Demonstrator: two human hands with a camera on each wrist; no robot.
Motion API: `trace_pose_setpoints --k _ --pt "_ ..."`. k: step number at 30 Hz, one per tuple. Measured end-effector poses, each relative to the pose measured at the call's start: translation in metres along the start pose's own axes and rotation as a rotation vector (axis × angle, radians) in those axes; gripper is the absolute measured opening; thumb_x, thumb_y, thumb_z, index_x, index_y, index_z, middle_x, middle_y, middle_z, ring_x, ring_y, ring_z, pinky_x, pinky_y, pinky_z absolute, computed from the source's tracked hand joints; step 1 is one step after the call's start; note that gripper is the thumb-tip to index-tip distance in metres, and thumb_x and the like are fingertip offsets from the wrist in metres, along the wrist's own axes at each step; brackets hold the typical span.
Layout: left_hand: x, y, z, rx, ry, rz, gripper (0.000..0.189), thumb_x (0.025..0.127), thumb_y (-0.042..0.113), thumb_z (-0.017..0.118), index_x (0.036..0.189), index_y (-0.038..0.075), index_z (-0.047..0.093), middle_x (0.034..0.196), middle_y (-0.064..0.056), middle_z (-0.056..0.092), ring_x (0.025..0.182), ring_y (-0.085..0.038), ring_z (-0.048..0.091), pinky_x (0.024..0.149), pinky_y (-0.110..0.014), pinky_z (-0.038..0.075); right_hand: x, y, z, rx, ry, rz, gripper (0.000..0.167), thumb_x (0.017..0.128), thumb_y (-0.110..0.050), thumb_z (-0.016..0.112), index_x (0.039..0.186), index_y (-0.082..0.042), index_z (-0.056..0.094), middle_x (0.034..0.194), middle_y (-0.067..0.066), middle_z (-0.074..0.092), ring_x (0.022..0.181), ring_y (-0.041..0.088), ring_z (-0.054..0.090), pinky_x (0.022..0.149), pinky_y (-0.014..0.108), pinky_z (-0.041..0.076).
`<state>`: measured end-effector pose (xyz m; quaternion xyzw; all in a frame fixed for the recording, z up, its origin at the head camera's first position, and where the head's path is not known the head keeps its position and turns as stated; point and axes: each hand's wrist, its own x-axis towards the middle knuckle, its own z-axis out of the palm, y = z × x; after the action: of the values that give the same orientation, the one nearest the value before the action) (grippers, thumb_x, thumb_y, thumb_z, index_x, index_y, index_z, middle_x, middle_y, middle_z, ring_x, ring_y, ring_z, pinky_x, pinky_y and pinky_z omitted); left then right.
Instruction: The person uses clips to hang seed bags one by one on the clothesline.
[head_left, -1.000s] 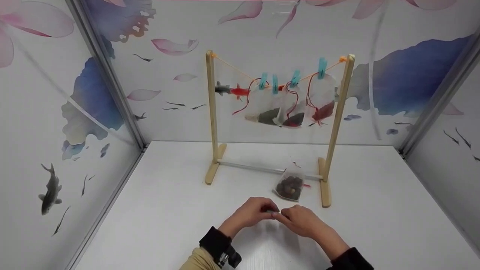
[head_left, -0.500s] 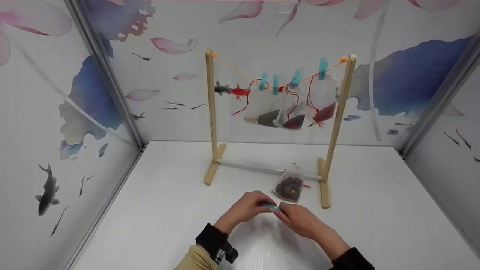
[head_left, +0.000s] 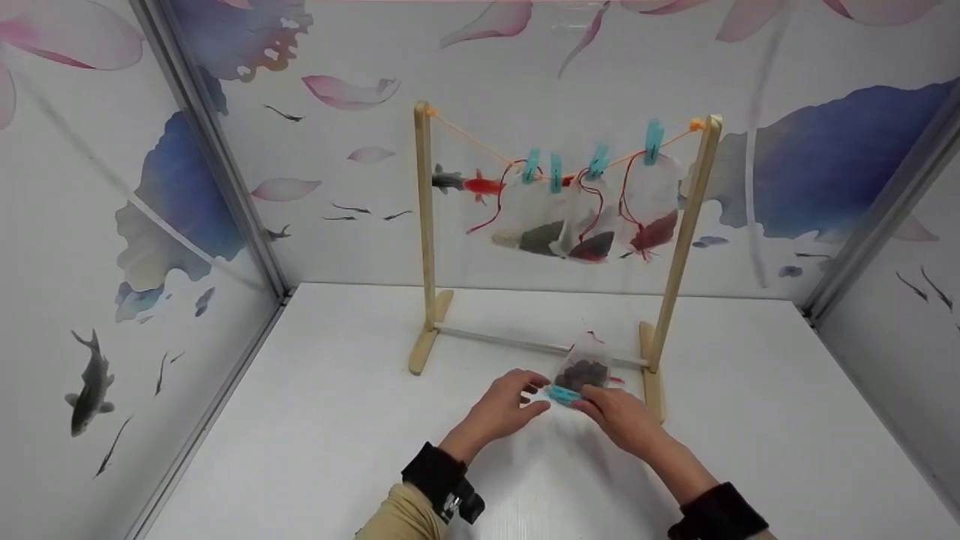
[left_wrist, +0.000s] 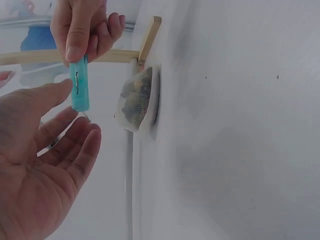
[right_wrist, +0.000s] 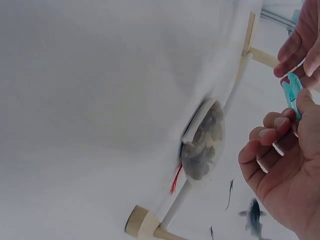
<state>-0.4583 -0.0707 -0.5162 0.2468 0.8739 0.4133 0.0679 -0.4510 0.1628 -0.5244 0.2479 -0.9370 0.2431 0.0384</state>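
My right hand (head_left: 624, 421) pinches a light blue clothespin (head_left: 562, 394) by one end, between thumb and fingers. Its other end points at my left hand (head_left: 501, 409). In the left wrist view the left thumb lies right by the clothespin (left_wrist: 80, 92), and the other fingers are spread loosely under it. Just behind the hands a white mesh drawstring bag (head_left: 583, 373) of dark brown lumps sits upright on the table; the clothespin overlaps its lower edge in the head view. A red cord end sticks out at the bag's right side.
A wooden rack (head_left: 425, 225) with a sagging orange line (head_left: 469, 139) stands behind. Blue clothespins (head_left: 598, 161) on the line hold several mesh bags with red cords, a reddish-filled bag (head_left: 654, 229) furthest right. The rack's white bottom bar (head_left: 502, 341) runs behind the standing bag.
Both hands have moved forward and slightly right, toward the standing bag. The left fingers have parted from the clothespin, which now shows more fully in the right hand.
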Motion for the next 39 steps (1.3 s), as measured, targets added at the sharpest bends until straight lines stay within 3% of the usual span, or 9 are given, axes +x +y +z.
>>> trace_pose_setpoints --k 8,12,18,23,26,29,33,39 --pt "0.028 -0.001 0.017 0.127 0.023 -0.098 0.031 0.099 0.016 0.061 0.129 0.010 0.063 0.137 -0.013 0.056 0.130 -0.028 0.054 0.108 -0.040 0.046 0.007 0.033 -0.022 -0.027 0.155 0.134 0.025 0.099 -0.020 0.061 0.076 -0.012 0.058 0.063 -0.008 0.044 0.059 0.007 0.039 0.057 0.025 0.035" --pt "0.046 0.000 0.025 0.108 0.033 -0.143 0.030 0.100 0.015 0.058 0.130 0.009 0.062 0.140 -0.015 0.054 0.133 -0.029 0.052 0.109 -0.042 0.045 0.008 0.042 -0.028 -0.030 0.182 0.189 0.023 0.100 -0.020 0.061 0.079 -0.010 0.060 0.064 -0.005 0.046 0.060 0.010 0.042 0.059 0.028 0.036" --pt "0.064 -0.002 0.039 0.048 0.050 -0.223 0.043 0.102 0.021 0.057 0.141 0.005 0.051 0.144 -0.017 0.053 0.135 -0.030 0.051 0.110 -0.044 0.044 0.008 0.044 -0.027 -0.015 0.162 0.208 0.026 0.100 -0.020 0.061 0.077 -0.007 0.056 0.060 -0.005 0.044 0.056 0.009 0.040 0.056 0.024 0.034" --pt "0.068 -0.006 0.051 0.102 0.066 -0.259 0.062 0.098 0.036 0.063 0.149 0.009 0.040 0.147 -0.014 0.053 0.135 -0.031 0.051 0.110 -0.053 0.037 0.010 0.043 -0.026 -0.011 0.149 0.194 0.025 0.099 -0.019 0.062 0.077 -0.007 0.058 0.060 -0.005 0.048 0.055 0.007 0.041 0.055 0.023 0.035" --pt "0.068 -0.009 0.053 0.111 0.079 -0.248 0.068 0.095 0.034 0.068 0.150 0.007 0.038 0.146 -0.015 0.054 0.134 -0.032 0.051 0.110 -0.054 0.036 0.012 0.044 -0.027 -0.022 0.144 0.187 0.026 0.099 -0.020 0.062 0.077 -0.008 0.059 0.060 -0.006 0.048 0.055 0.008 0.041 0.056 0.023 0.035" --pt "0.066 -0.011 0.048 0.041 0.080 -0.246 0.071 0.093 0.025 0.072 0.151 0.004 0.036 0.147 -0.017 0.053 0.136 -0.033 0.049 0.113 -0.050 0.038 0.014 0.045 -0.028 -0.031 0.141 0.182 0.025 0.099 -0.021 0.062 0.078 -0.007 0.060 0.060 -0.006 0.049 0.055 0.008 0.042 0.056 0.024 0.036" --pt "0.063 -0.013 0.037 -0.078 0.069 -0.239 0.076 0.085 0.011 0.077 0.150 0.004 0.037 0.142 -0.018 0.055 0.131 -0.032 0.053 0.109 -0.046 0.045 0.018 0.045 -0.029 -0.029 0.135 0.170 0.025 0.099 -0.023 0.061 0.079 -0.009 0.059 0.061 -0.007 0.048 0.054 0.007 0.040 0.055 0.023 0.035" --pt "0.061 -0.023 0.025 -0.140 0.060 -0.302 0.064 0.083 0.012 0.072 0.143 0.007 0.050 0.138 -0.016 0.059 0.127 -0.031 0.056 0.104 -0.046 0.048 0.025 0.039 -0.034 -0.076 0.118 0.099 0.029 0.100 -0.024 0.059 0.075 -0.011 0.055 0.059 -0.007 0.047 0.052 0.004 0.035 0.052 0.021 0.032"
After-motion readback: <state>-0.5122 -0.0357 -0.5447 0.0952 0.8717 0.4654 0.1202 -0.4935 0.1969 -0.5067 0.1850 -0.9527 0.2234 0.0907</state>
